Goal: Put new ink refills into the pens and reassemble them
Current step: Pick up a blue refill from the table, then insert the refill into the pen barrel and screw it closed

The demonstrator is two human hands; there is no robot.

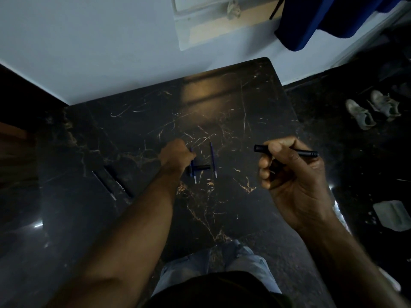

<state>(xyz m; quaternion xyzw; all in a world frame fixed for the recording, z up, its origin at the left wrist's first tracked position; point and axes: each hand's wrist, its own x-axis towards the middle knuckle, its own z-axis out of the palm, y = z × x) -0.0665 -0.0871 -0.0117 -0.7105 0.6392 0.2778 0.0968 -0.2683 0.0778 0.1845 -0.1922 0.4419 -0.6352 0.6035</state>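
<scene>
On the dark marble table [255,103] a short black pen part [201,167] lies crosswise. Just left of it the left hand [178,154] pinches a blue refill [194,174]; a second refill [213,160] lies just right. Farther right, the right hand [293,181] grips a black pen barrel [305,153].

Legible text: I find none.
Print on slim black pen barrel [117,182], left: faint pale mark, too blurred to read.

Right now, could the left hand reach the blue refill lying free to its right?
Probably yes: that free refill lies uncovered beside the left hand, though its grip seems taken by another refill.
</scene>
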